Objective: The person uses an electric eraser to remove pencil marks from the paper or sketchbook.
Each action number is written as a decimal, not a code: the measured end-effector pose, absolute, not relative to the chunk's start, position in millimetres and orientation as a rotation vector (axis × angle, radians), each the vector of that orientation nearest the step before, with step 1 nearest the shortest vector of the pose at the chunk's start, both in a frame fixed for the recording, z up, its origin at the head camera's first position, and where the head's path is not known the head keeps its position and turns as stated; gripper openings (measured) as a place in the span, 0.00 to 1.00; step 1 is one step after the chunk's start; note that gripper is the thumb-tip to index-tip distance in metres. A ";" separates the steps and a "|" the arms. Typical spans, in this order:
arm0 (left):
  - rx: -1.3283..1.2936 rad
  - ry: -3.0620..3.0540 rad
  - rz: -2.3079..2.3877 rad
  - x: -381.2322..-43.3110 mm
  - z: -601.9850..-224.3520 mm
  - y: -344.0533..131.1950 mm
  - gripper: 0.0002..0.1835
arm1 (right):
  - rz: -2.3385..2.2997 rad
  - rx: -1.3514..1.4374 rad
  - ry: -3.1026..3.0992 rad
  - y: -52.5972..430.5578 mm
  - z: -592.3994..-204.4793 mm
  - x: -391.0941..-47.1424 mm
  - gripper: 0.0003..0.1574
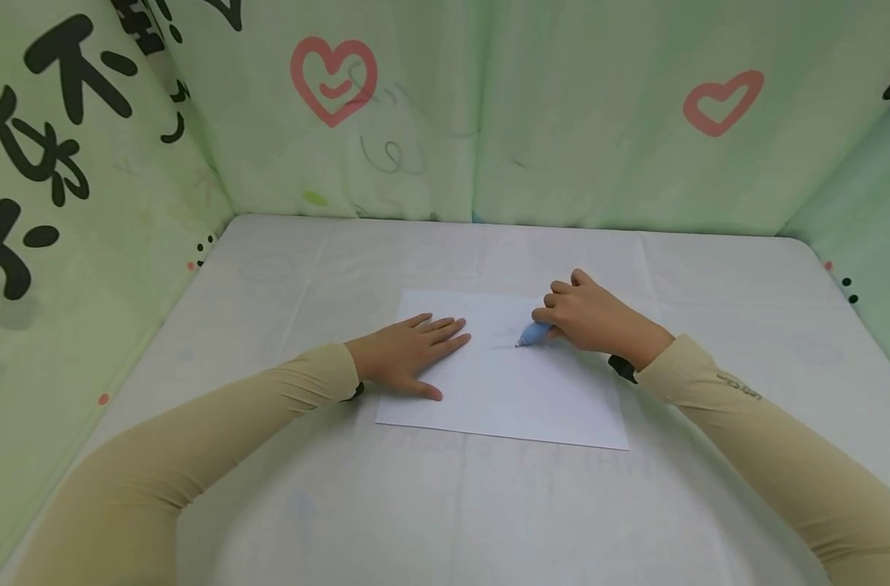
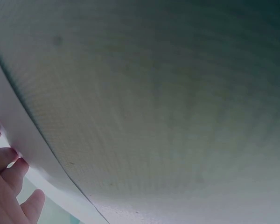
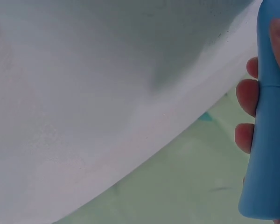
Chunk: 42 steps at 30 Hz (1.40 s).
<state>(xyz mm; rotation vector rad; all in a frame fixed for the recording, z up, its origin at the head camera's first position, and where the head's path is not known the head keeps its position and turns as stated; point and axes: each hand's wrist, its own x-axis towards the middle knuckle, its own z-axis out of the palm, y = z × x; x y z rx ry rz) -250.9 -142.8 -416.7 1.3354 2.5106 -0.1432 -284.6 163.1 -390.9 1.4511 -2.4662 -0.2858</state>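
A white sheet of paper (image 1: pixel 499 407) lies on the white-covered table, with a faint short line on it near the middle. My left hand (image 1: pixel 411 354) rests flat on the sheet's left part, fingers spread and pointing right. In my right hand (image 1: pixel 591 316) I grip a thick blue pen (image 1: pixel 535 333), its narrow dark tip pointing down-left at the end of the faint line. The right wrist view shows the smooth, wide pen barrel (image 3: pixel 270 149) with fingers curled round it. Only the fingers (image 2: pixel 14 175) of my left hand appear in the left wrist view.
White cloth covers the table (image 1: pixel 327 488) all round the sheet. A pale green curtain (image 1: pixel 562 122) with hearts and dark lettering stands behind the table's far edge and along both sides.
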 end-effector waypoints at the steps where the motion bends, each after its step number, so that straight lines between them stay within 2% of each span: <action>1: 1.335 2.510 -0.145 -251.0 -416.8 -142.8 0.50 | -0.287 1.450 -2.468 162.8 -391.1 -284.8 0.17; 42: 1.320 2.501 -0.090 -247.9 -410.4 -141.7 0.49 | -0.300 1.461 -2.485 158.9 -390.8 -287.6 0.15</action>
